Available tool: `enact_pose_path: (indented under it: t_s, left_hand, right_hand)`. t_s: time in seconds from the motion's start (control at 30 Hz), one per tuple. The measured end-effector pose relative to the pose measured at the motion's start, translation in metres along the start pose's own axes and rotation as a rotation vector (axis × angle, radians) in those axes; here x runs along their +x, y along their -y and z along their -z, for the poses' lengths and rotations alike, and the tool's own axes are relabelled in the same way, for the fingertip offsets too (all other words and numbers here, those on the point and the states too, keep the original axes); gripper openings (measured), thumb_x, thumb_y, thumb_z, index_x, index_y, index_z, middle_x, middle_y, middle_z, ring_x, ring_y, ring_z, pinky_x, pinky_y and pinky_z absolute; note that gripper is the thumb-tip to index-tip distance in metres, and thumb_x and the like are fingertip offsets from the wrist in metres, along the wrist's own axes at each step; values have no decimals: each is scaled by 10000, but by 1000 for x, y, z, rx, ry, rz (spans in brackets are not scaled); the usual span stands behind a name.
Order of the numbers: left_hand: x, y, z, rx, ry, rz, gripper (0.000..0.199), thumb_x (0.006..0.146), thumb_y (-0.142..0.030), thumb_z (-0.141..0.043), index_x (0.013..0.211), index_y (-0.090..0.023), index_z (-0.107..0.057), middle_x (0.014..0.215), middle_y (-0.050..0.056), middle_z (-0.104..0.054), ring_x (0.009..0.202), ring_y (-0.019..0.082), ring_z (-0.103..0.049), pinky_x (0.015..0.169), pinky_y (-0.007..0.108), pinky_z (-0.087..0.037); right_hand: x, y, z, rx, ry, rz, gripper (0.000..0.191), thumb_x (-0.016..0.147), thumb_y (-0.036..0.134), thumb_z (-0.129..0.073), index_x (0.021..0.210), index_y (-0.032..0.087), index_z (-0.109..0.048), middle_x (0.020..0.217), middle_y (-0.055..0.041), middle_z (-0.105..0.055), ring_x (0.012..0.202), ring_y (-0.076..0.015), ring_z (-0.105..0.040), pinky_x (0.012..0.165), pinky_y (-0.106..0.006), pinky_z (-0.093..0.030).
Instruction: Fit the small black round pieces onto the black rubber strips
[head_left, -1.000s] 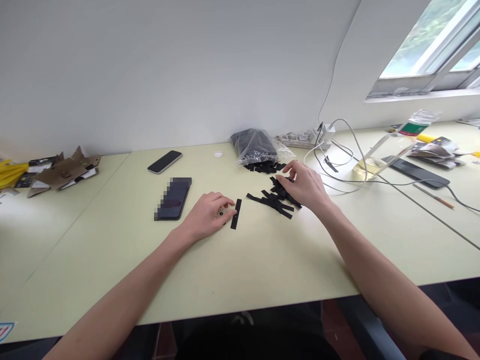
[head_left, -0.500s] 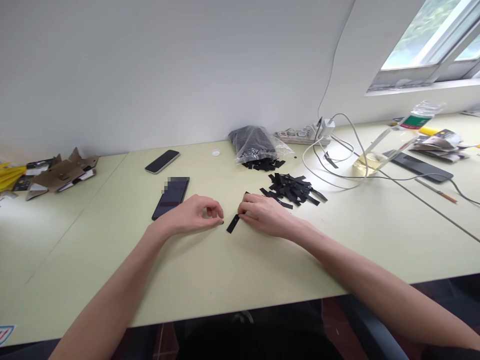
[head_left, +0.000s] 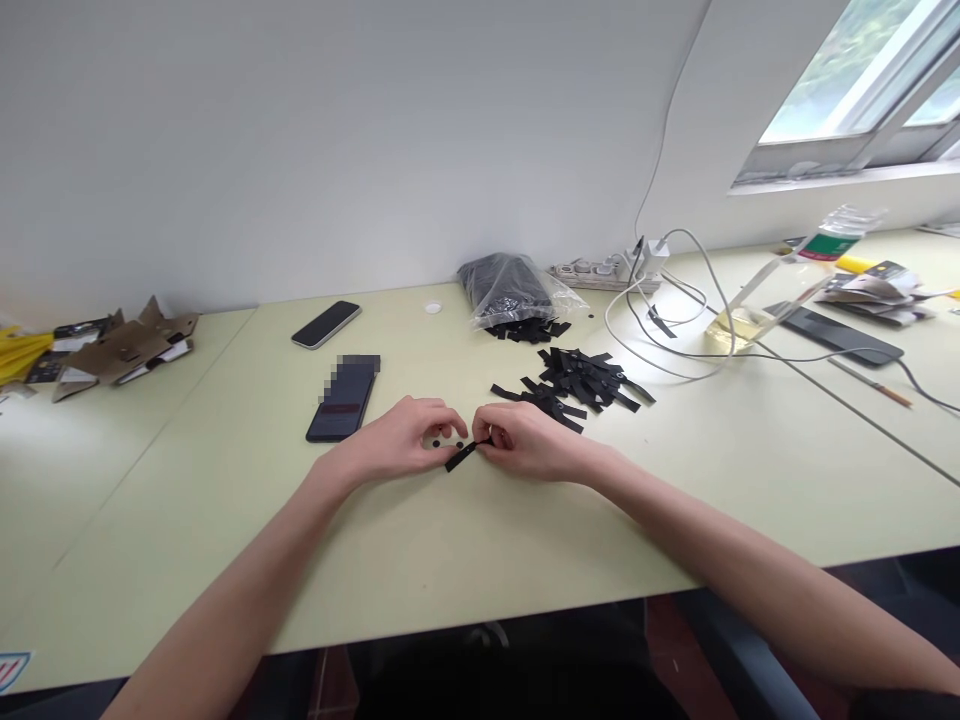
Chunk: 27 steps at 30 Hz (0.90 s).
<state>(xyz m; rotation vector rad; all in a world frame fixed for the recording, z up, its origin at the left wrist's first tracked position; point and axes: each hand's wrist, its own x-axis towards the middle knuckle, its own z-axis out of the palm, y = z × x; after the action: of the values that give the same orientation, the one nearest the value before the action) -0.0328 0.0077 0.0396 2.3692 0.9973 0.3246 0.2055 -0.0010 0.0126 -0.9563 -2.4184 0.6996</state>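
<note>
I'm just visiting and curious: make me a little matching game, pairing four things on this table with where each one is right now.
Things:
1. Narrow black strip
2. Loose heap of black strips
3. Clear plastic bag
4. Dark smartphone

Places:
A. Just beside the left hand
B. Pinched in the right hand
C. At the back, by the white wall
D. Just ahead of the right hand

Pairs: 1-B, 2-D, 3-C, 4-A
</note>
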Motion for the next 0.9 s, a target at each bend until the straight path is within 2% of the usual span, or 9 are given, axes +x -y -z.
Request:
enact_pose_path:
  t_s: [0.13, 0.23, 0.33, 0.63, 0.9]
  left_hand:
    - [2, 3, -2, -12, 25, -49, 228, 958, -316, -535, 942, -261, -755, 901, 42, -720, 838, 199, -654, 747, 303, -479]
    - [2, 4, -3, -37, 29, -39, 205, 948, -299, -548, 919, -256, -747, 898, 36, -728, 849, 201, -659, 750, 302, -483]
    - [2, 3, -5, -72, 15, 12, 169, 934, -308, -572, 906, -242, -725, 894, 34, -723, 823, 198, -655, 689, 286, -474]
    - [3, 2, -13, -145, -38, 44, 157, 934, -281, -554, 908, -220, -697, 891, 19, -723, 758, 166, -644, 655, 262, -462]
    - [6, 4, -18, -317, -171, 97, 240, 947, -368, -598, 1032, -226, -771, 1016, 32, -768, 909, 189, -694, 750, 254, -533]
  right_hand:
    - [-2, 1, 2, 38, 61, 38, 158, 882, 115, -581, 938, 194, -705, 845, -34, -698, 751, -153, -590, 665, -259, -399]
    - [-4, 5, 2, 55, 92, 71, 157, 895, 128, -588, 895, 197, -730, 853, -31, -708, 745, -147, -595, 692, -265, -418]
    - [-5, 8, 2, 62, 96, 60, 155, 906, 142, -590, 849, 199, -723, 819, -18, -704, 713, -139, -586, 674, -265, -410]
    - [-1, 0, -3, 56, -8, -75, 156, 943, 241, -594, 846, 183, -701, 804, -34, -680, 739, -152, -578, 632, -257, -394]
    - [1, -4, -4, 126, -91, -150, 163, 960, 287, -598, 875, 183, -691, 847, -29, -671, 726, -133, -584, 658, -250, -415]
